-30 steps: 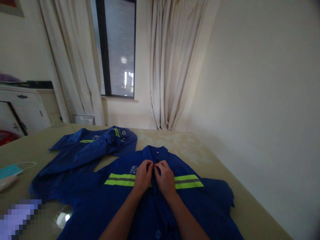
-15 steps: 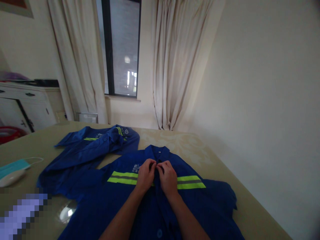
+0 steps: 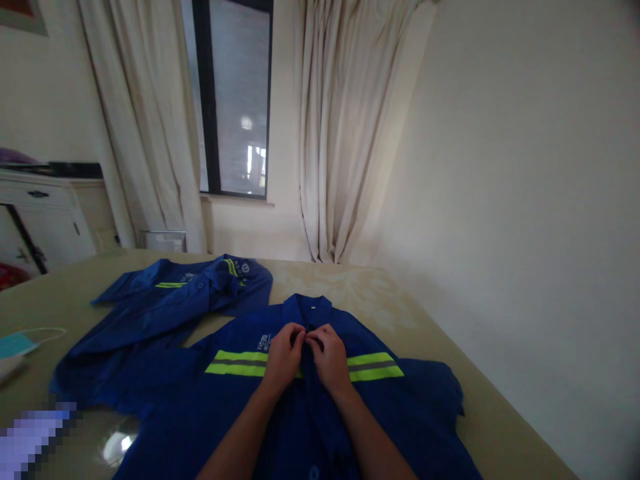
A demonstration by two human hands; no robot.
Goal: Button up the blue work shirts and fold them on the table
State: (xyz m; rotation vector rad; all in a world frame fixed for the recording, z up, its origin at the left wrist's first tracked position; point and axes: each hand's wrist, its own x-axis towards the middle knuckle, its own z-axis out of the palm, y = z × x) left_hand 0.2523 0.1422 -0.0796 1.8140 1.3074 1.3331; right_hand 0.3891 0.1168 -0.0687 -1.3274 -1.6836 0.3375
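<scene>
The left hand (image 3: 284, 357) and right hand (image 3: 330, 357) meet tip to tip, nearly closed, both pinching the front of the shirt (image 3: 300, 413); its collar (image 3: 324, 311) sits at twelve o'clock. I'd want a light pinch, both edges level, cloth flat on the table (image 3: 490, 427). Another shirt (image 3: 170, 310) lies about ten o'clock, a mask (image 3: 17, 345) at nine.

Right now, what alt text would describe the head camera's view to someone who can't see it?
A person's left hand and right hand pinch the front of a blue shirt below its collar. The shirt lies spread on a table, a rumpled second shirt beyond it to the left, with curtains and a window behind.
</scene>
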